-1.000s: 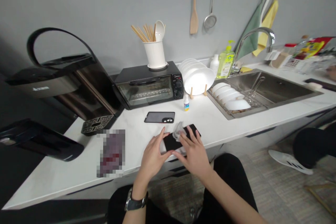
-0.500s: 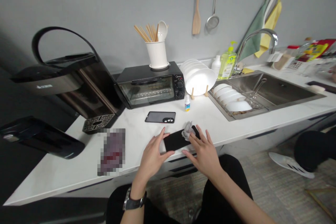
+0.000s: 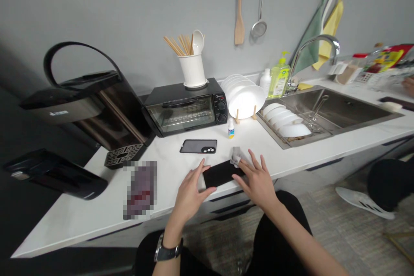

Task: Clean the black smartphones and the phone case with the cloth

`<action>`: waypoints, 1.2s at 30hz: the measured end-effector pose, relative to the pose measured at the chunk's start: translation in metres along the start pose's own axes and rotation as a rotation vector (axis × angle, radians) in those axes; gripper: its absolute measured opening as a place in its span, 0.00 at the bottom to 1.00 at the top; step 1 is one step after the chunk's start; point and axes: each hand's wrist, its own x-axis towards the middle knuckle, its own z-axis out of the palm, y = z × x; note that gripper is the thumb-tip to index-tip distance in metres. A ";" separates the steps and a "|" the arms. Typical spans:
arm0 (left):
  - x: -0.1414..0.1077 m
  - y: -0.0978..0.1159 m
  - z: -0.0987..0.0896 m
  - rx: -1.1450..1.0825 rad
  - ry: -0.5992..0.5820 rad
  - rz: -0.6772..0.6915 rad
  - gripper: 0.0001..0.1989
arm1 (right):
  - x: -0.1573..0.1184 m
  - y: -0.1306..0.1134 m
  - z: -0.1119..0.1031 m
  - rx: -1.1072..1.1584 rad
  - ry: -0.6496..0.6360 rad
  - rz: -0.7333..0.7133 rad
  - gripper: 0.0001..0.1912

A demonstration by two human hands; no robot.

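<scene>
A black phone [image 3: 221, 174] lies face up at the counter's front edge, its dark screen showing. My left hand [image 3: 190, 187] grips the phone's left end, thumb on the near edge and fingers on the far edge. On the right end, my right hand [image 3: 257, 179] presses a crumpled grey cloth [image 3: 236, 154] under its fingertips, with the thumb over the screen's near side. Behind the phone lies an empty dark phone case [image 3: 198, 146] with a camera cutout. A small white spray bottle [image 3: 230, 130] with a blue and yellow label stands farther back.
A toaster oven [image 3: 187, 110] stands at the back, carrying a white utensil holder [image 3: 193, 71]. Left are a water dispenser [image 3: 93, 108], a dark flask [image 3: 58, 177] and a pixelated item [image 3: 140, 189]. Right are racked plates [image 3: 246, 99] and a sink [image 3: 349, 114]. Another person's hand shows far right.
My right hand and the grey cloth have shifted slightly across the phone's right end. My left hand keeps its grip. The whole view has moved a little.
</scene>
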 end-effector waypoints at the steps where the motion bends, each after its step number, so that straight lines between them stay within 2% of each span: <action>1: 0.000 -0.001 0.001 0.000 0.006 0.005 0.48 | -0.002 -0.008 0.002 0.012 0.000 -0.010 0.24; 5: 0.000 -0.005 0.002 0.022 0.016 -0.018 0.46 | -0.010 -0.066 0.019 0.165 -0.071 -0.134 0.30; 7: -0.001 -0.006 0.001 0.035 0.010 -0.041 0.46 | -0.010 -0.080 0.024 0.216 -0.110 -0.184 0.31; 8: -0.002 -0.006 0.000 0.032 0.005 -0.043 0.46 | -0.009 -0.078 0.023 0.220 -0.117 -0.190 0.31; 10: -0.002 -0.005 -0.001 0.014 -0.006 -0.025 0.48 | -0.003 -0.057 0.019 0.180 -0.101 -0.156 0.28; 12: -0.002 -0.002 -0.001 -0.001 -0.004 -0.001 0.50 | 0.003 -0.028 0.012 0.102 -0.045 -0.075 0.24; 14: -0.001 -0.001 0.000 0.000 0.012 0.015 0.50 | 0.006 -0.012 0.007 0.039 0.008 0.004 0.21; 16: -0.001 0.000 0.002 0.006 0.026 0.021 0.50 | 0.003 -0.016 0.006 0.044 0.011 0.003 0.20; 19: -0.001 -0.002 0.003 0.023 0.019 0.004 0.50 | -0.010 -0.045 0.010 0.150 -0.089 -0.149 0.27; 21: -0.002 -0.003 0.003 0.034 0.009 -0.011 0.50 | -0.015 -0.051 0.011 0.190 -0.133 -0.214 0.29; 23: -0.002 -0.002 0.002 0.031 0.004 -0.001 0.51 | -0.015 -0.039 0.010 0.166 -0.109 -0.177 0.25; 26: -0.001 0.001 0.001 0.022 0.008 0.026 0.52 | -0.010 -0.005 0.007 0.074 0.008 -0.033 0.21; 28: 0.000 0.002 0.001 0.028 0.018 0.027 0.52 | -0.010 0.003 0.006 0.036 0.060 0.009 0.20; 30: 0.001 0.002 0.002 0.033 0.025 0.026 0.51 | -0.015 -0.006 0.008 0.049 0.035 -0.057 0.21; 33: 0.001 0.001 0.003 0.037 0.022 0.029 0.49 | -0.027 -0.032 0.012 0.103 -0.074 -0.223 0.26; 36: 0.000 0.002 0.002 0.044 0.017 0.037 0.48 | -0.032 -0.031 0.010 0.074 -0.075 -0.205 0.25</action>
